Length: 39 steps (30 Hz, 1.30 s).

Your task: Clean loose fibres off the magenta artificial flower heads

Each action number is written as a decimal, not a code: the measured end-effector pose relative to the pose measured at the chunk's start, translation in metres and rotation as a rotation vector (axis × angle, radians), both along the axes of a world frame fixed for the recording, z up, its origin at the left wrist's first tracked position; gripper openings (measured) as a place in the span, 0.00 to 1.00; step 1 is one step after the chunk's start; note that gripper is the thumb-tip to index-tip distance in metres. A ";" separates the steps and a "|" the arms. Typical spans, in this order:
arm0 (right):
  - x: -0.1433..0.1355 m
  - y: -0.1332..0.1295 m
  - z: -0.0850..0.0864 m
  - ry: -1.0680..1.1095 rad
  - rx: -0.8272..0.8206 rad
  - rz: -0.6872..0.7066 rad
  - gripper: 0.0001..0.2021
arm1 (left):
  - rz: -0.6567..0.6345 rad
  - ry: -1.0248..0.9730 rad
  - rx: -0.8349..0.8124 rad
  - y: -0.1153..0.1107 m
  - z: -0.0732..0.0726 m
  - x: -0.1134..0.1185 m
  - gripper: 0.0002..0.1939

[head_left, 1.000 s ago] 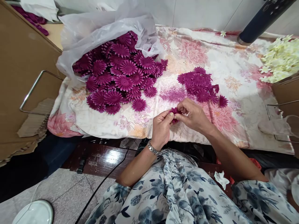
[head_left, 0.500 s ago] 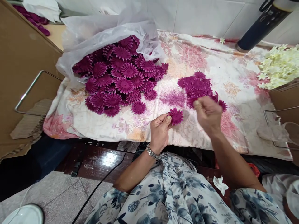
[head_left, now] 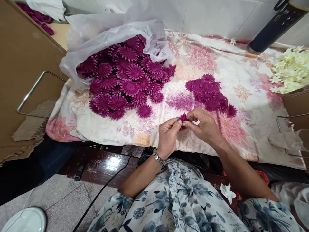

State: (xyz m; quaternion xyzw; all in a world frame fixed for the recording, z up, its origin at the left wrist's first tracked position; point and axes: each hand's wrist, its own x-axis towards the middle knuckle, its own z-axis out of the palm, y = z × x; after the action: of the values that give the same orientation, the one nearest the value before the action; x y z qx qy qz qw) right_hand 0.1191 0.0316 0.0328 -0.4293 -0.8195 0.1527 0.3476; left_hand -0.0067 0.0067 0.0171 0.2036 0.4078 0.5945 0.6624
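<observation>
Near the table's front edge, my left hand (head_left: 168,133) pinches a small purple artificial flower (head_left: 183,117) between thumb and fingers. My right hand (head_left: 201,125) grips the same flower from the right, and the fingers of both hands hide much of it. Just beyond my right hand lies a smaller pile of purple flowers (head_left: 209,91). To the left, a large heap of purple flowers (head_left: 130,80) spills from a translucent plastic bag (head_left: 84,35). Purple powder (head_left: 181,101) is scattered on the cloth between the two piles.
A floral cloth (head_left: 241,67) covers the table. At the back right stands a dark blue flask (head_left: 275,29), with pale yellow flowers (head_left: 292,69) at the right. Cardboard boxes with metal handles flank both sides, the left cardboard box (head_left: 29,42) being taller in view.
My right hand has moved left and down from beside the smaller pile to the flower in my left hand, and now pinches it. My left hand has barely moved.
</observation>
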 end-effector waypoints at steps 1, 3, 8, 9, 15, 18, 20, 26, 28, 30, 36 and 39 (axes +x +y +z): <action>0.000 0.001 -0.001 0.015 -0.004 -0.002 0.06 | -0.006 -0.001 0.014 0.000 -0.001 0.000 0.08; 0.000 0.002 -0.003 0.013 0.035 -0.011 0.06 | -0.013 0.001 0.034 -0.001 -0.003 0.000 0.09; 0.001 -0.003 -0.001 0.008 0.048 -0.047 0.08 | 0.017 -0.024 0.005 0.002 -0.009 -0.001 0.10; 0.004 -0.002 0.000 0.040 0.016 -0.068 0.08 | 0.022 -0.053 -0.017 0.002 -0.009 -0.001 0.10; 0.075 0.038 0.010 -0.060 0.136 -0.682 0.06 | -0.019 -0.133 -0.094 0.004 -0.003 -0.009 0.13; 0.091 0.047 0.015 -0.372 0.080 -0.688 0.06 | -0.030 -0.122 -0.100 0.005 0.000 -0.009 0.12; 0.078 0.038 0.016 -0.367 0.107 -0.579 0.10 | -0.027 -0.113 -0.096 0.005 0.000 -0.007 0.12; 0.008 0.004 0.006 -0.031 -0.037 -0.003 0.05 | -0.030 -0.101 -0.032 0.003 -0.002 0.001 0.08; 0.002 0.004 0.001 0.014 -0.018 0.012 0.06 | -0.031 -0.078 -0.014 0.002 -0.004 0.002 0.08; 0.003 0.005 -0.001 0.010 0.032 0.013 0.07 | -0.037 -0.042 0.005 0.001 -0.006 0.002 0.09; 0.004 0.000 -0.004 -0.063 0.180 -0.049 0.08 | -0.030 -0.040 0.007 0.002 -0.008 0.001 0.09; 0.001 -0.003 -0.004 -0.078 0.223 -0.064 0.06 | 0.016 -0.117 -0.025 0.004 -0.006 0.000 0.09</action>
State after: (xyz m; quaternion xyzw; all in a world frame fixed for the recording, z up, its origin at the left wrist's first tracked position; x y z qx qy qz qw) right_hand 0.1205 0.0286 0.0290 -0.4194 -0.8302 0.0326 0.3658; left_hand -0.0068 0.0110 0.0116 0.1569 0.3775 0.6055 0.6828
